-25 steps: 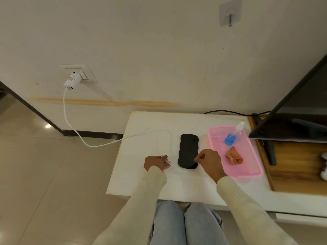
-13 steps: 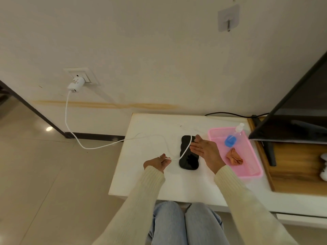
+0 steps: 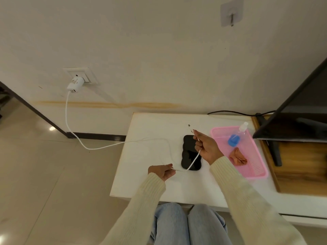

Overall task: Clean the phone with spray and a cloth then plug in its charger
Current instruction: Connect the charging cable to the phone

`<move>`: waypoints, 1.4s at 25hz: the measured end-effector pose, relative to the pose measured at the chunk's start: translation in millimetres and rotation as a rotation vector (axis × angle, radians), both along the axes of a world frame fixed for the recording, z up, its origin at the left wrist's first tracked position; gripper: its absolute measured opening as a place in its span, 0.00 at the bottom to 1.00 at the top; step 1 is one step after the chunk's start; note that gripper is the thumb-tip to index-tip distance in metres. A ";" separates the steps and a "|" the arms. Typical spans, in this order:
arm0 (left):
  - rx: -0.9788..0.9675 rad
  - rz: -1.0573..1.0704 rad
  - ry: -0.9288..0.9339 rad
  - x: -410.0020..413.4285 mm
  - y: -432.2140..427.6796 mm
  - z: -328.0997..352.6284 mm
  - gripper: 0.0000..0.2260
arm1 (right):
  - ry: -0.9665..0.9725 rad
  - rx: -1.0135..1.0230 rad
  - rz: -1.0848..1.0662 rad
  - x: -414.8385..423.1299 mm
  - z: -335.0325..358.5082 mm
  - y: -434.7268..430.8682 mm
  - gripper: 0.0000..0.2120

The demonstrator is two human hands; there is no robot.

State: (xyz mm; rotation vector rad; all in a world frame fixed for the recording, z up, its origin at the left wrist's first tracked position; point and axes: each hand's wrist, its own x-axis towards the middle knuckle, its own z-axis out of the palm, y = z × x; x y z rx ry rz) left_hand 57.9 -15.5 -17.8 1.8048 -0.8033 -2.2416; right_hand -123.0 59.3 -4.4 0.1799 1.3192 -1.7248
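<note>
A black phone (image 3: 189, 152) in a wavy case lies flat on the white table (image 3: 152, 131). A white charger cable (image 3: 99, 147) runs from the wall adapter (image 3: 75, 84) onto the table. My right hand (image 3: 207, 147) is raised above the phone and pinches the cable near its plug end, whose tip (image 3: 190, 127) sticks up free. My left hand (image 3: 161, 171) grips the same cable lower down, left of the phone. The spray bottle (image 3: 236, 136) and an orange cloth (image 3: 237, 157) lie in the pink tray (image 3: 256, 171).
A dark TV screen (image 3: 300, 106) on a stand rises at the right over a wooden surface (image 3: 300, 172). A black cord (image 3: 230, 112) runs along the table's back edge. My knees in jeans (image 3: 187, 225) are below the table's front edge. Tiled floor lies to the left.
My right hand has left the phone, taken hold of the cable and lifted its plug end above the phone. My left hand stays on the cable by the phone's near left corner.
</note>
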 end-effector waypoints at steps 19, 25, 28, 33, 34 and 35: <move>-1.016 -0.967 -0.738 -122.2 30.0 -38.2 0.38 | 0.446 0.309 -0.205 15.4 -13.3 41.1 0.05; -0.990 -0.956 -0.816 -132.9 36.0 -44.7 0.41 | 0.493 0.320 -0.204 13.9 -14.8 48.3 0.07; -0.878 -0.933 -0.768 -131.1 32.6 -38.8 0.43 | 0.504 0.333 -0.195 15.6 -11.4 50.1 0.04; -0.590 -0.609 -0.271 -115.1 2.4 -13.9 0.38 | 0.484 0.236 -0.216 24.4 7.8 51.3 0.07; -0.550 -0.558 -0.168 -111.6 -4.8 -5.9 0.37 | 0.495 0.221 -0.207 26.7 13.1 50.4 0.07; -0.508 -0.499 -0.064 -107.7 -10.9 3.4 0.33 | 0.507 0.206 -0.198 29.5 19.2 49.1 0.07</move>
